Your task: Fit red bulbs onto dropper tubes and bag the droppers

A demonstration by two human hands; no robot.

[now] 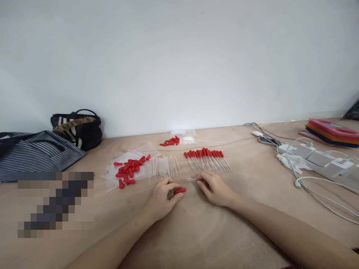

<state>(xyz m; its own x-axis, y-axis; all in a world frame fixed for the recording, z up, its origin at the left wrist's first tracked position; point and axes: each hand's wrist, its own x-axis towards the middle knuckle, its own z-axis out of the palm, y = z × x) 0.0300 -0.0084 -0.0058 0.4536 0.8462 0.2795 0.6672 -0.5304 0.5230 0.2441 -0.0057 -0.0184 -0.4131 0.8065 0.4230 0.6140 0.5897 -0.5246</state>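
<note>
Between the thumb and fingers of my left hand (164, 198) is a red rubber dropper bulb (180, 191), its narrow end pointing right. My right hand (214, 188) pinches a clear glass dropper tube (191, 179), whose free end points left toward the bulb; the two are apart. Just beyond my right hand lies a row of droppers (206, 153) with red bulbs fitted on clear tubes. Loose clear tubes (167, 166) lie beyond my left hand. Farther left, a pile of loose red bulbs (130, 168) rests on clear plastic bags (110, 175).
At the back, more small red bulbs (171, 141) lie by a plastic bag (183, 132). White chargers (319, 157) and cables (316, 192) spread on the right, near stacked colourful folders (331, 132). A striped bag (42, 153) and a black bag (89, 132) stand on the left.
</note>
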